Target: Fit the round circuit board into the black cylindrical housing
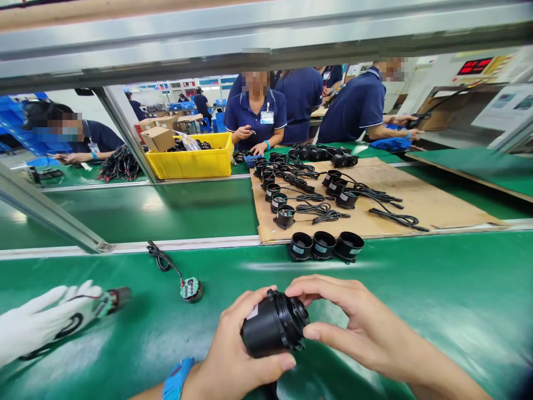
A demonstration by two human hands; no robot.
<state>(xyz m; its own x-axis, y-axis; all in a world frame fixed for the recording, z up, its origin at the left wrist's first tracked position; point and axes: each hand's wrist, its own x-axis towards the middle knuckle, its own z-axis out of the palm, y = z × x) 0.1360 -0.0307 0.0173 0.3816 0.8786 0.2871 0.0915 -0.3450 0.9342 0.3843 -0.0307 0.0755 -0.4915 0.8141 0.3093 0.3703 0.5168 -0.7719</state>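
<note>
Item: black cylindrical motor housing (272, 325), held above the near green conveyor belt (416, 311) at bottom centre. Left hand (233, 353) was wrapped around the body, fingers clenched on it, a blue wristband (177, 378) at the wrist. Right hand (353, 319) gripped the finned open end, thumb and fingertips pinching its rim.

Adjacent stock: three black cup-shaped housings (325, 245) stood in a row just beyond, on the same belt. One round circuit board with black lead (190, 289) lay loose to the left. A co-worker's white-gloved hand (45, 322) held a small wired part at far left.

Progress, judged: the held housing appeared under assembly; three cups and one board looked unprocessed. On the cardboard sheet (437, 208) across the middle belt, more wired units (285, 214) lay in rows.
</note>
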